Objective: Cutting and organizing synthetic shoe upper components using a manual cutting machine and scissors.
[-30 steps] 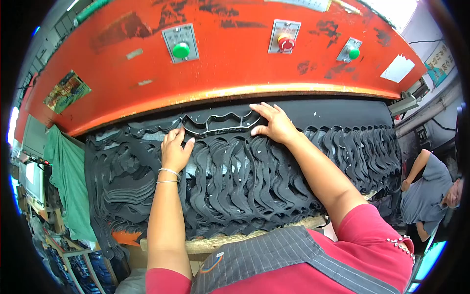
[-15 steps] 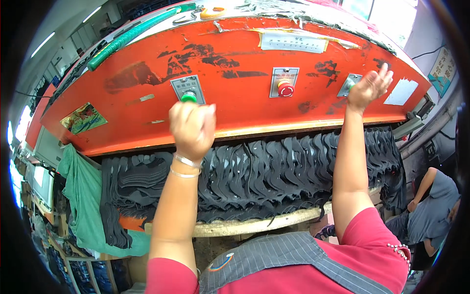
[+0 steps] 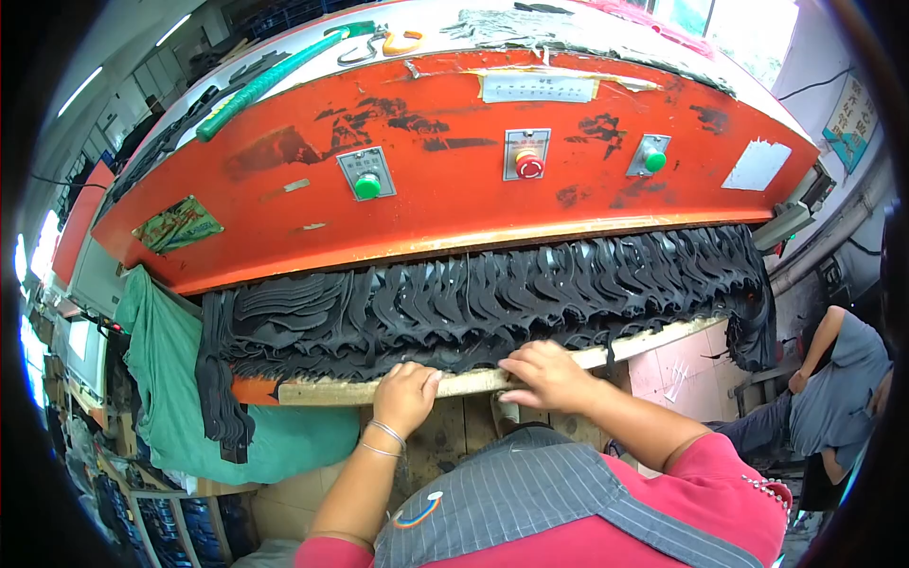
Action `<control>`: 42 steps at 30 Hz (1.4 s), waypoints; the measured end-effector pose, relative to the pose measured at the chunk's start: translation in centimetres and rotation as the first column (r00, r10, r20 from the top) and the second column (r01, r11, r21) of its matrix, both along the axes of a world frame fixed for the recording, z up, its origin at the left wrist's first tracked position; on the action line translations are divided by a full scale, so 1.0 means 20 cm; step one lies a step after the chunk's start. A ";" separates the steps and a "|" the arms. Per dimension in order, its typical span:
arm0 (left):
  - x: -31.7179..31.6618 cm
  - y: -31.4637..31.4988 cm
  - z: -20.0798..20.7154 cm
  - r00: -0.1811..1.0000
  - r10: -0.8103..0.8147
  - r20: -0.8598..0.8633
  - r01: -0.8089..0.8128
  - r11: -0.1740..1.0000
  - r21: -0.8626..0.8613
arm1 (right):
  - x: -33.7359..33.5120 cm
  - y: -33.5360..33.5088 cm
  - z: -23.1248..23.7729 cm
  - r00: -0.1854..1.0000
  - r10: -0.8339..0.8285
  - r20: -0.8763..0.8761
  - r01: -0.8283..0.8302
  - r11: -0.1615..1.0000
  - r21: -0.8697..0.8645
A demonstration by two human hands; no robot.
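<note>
My left hand is at the front edge of a pale wooden board, its fingers curled over it. Farther right, my right hand takes the same edge, fingers on top and thumb on the near side. Directly beyond both hands, many dark, wavy strips of sheet material lie packed in a long row on the board. The row reaches under the lower edge of a red-orange machine front. My palms and the undersides of my fingers are hidden.
Two green buttons and a red button sit on the machine front. A green-wrapped bar and orange-handled scissors lie on top. Green cloth hangs at left. Another person is at right.
Both hands have come down from beside the green buttons to the board's front edge, the right one also moving left. The buttons are now uncovered. The view has shifted slightly.
</note>
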State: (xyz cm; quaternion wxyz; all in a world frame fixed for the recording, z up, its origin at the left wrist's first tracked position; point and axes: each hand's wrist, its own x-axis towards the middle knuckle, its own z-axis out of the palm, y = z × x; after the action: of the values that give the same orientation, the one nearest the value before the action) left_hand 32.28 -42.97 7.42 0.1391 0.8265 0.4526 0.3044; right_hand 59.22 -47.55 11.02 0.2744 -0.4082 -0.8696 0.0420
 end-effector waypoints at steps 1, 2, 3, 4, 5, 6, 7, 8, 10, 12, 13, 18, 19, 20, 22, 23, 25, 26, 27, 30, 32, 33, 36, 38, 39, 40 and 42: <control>0.02 -0.03 -0.01 0.999 0.020 -0.031 -0.020 0.999 0.028 | -0.05 -0.07 -0.09 0.988 -0.127 0.089 0.133 0.989 -0.070; 0.03 -0.08 0.00 0.996 0.062 -0.068 -0.057 0.997 0.060 | -0.09 -0.09 -0.14 0.974 -0.169 0.151 0.179 0.982 -0.053; 0.03 -0.10 0.01 0.990 0.094 -0.104 -0.090 0.995 0.041 | -0.11 -0.10 -0.17 0.965 -0.206 0.162 0.219 0.974 -0.064; 0.04 -0.11 0.00 0.982 0.133 -0.132 -0.131 0.991 0.021 | -0.14 -0.11 -0.18 0.955 -0.235 0.182 0.252 0.965 -0.073; 0.04 -0.13 -0.03 0.973 0.160 -0.164 -0.148 0.986 0.080 | -0.16 -0.12 -0.21 0.950 -0.271 0.156 0.283 0.957 -0.058; 0.04 -0.13 -0.05 0.973 0.170 -0.155 -0.156 0.983 0.095 | -0.16 -0.13 -0.23 0.950 -0.283 0.132 0.292 0.954 -0.059; 0.04 -0.14 -0.08 0.972 0.176 -0.159 -0.161 0.982 0.103 | -0.16 -0.14 -0.26 0.950 -0.283 0.129 0.293 0.954 -0.067; 0.03 -0.14 -0.10 0.970 0.182 -0.162 -0.165 0.980 0.113 | -0.17 -0.14 -0.27 0.951 -0.283 0.126 0.293 0.953 -0.073; 0.03 -0.12 -0.11 0.967 0.206 -0.152 -0.190 0.975 0.117 | -0.19 -0.12 -0.26 0.944 -0.298 0.139 0.311 0.947 -0.080; 0.02 -0.14 -0.13 0.967 0.210 -0.147 -0.199 0.976 0.089 | -0.20 -0.14 -0.29 0.949 -0.289 0.126 0.300 0.951 -0.073; 0.02 -0.12 -0.13 0.970 0.184 -0.157 -0.178 0.983 0.049 | -0.20 -0.12 -0.27 0.946 -0.283 0.156 0.299 0.950 -0.089; -0.07 0.06 -0.04 0.994 -0.066 -0.092 0.043 0.972 -0.232 | -0.08 0.08 -0.09 0.968 -0.033 0.248 0.141 0.890 -0.434; -0.10 0.15 0.02 0.995 -0.100 -0.025 0.085 0.930 -0.358 | -0.04 0.17 -0.01 0.973 0.050 0.227 0.086 0.830 -0.551; -0.13 0.24 0.07 0.993 -0.112 0.041 0.118 0.871 -0.477 | -0.01 0.28 0.08 0.972 0.141 0.189 0.019 0.751 -0.660; -0.14 0.49 0.19 0.980 0.037 0.195 0.012 0.970 -0.244 | -0.05 0.56 0.30 0.990 0.065 0.123 0.018 0.814 -0.580; -0.13 0.66 0.23 0.959 0.047 0.278 -0.004 0.989 -0.151 | -0.06 0.71 0.31 0.991 0.010 0.130 0.051 0.887 -0.460; -0.08 1.03 0.21 0.958 0.080 0.277 -0.072 0.997 -0.039 | -0.07 1.08 0.19 0.998 -0.054 0.044 0.062 0.977 -0.205; -0.09 1.21 0.16 0.971 0.081 0.226 -0.103 0.991 0.087 | -0.12 1.26 0.16 0.992 -0.081 0.092 0.095 0.984 -0.152; -0.12 1.37 0.09 0.976 0.118 0.180 -0.144 0.980 0.140 | -0.20 1.42 0.10 0.987 -0.091 0.130 0.109 0.985 -0.134; -0.11 1.76 -0.05 0.974 0.185 -0.129 -0.178 0.982 0.059 | -0.31 1.79 -0.07 0.968 -0.085 0.238 0.111 0.989 -0.098; -0.11 1.87 -0.16 0.956 0.185 -0.227 -0.191 0.982 -0.007 | -0.37 1.88 -0.12 0.912 -0.047 0.408 0.151 0.963 -0.225; -0.12 1.91 -0.22 0.930 0.179 -0.322 -0.208 0.976 -0.059 | -0.38 1.90 -0.14 0.920 -0.036 0.389 0.140 0.960 -0.244; -0.11 1.98 -0.24 0.889 0.230 -0.395 -0.237 0.971 0.033 | -0.42 1.95 -0.10 0.901 -0.099 0.423 0.205 0.955 -0.212; -0.09 1.98 -0.25 0.890 0.222 -0.398 -0.239 0.971 0.009 | -0.39 1.91 -0.13 0.936 -0.091 0.340 0.160 0.970 -0.181; -0.07 1.95 -0.27 0.880 0.216 -0.423 -0.246 0.969 -0.018 | -0.36 1.85 -0.14 0.971 -0.121 0.206 0.161 0.968 -0.191; -0.07 1.94 -0.26 0.868 0.216 -0.447 -0.256 0.966 -0.030 | -0.31 1.81 -0.10 0.987 -0.150 0.063 0.160 0.969 -0.186; -0.09 1.93 -0.27 0.862 0.238 -0.448 -0.263 0.965 0.007 | -0.15 1.78 -0.02 0.986 -0.104 -0.133 0.106 0.994 0.011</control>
State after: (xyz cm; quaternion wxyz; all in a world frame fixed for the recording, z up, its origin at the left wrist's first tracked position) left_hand 30.41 -4.36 2.02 0.0136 0.8042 0.5838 0.1105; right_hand 56.32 -11.89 10.69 0.3371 -0.4472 -0.8272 0.0466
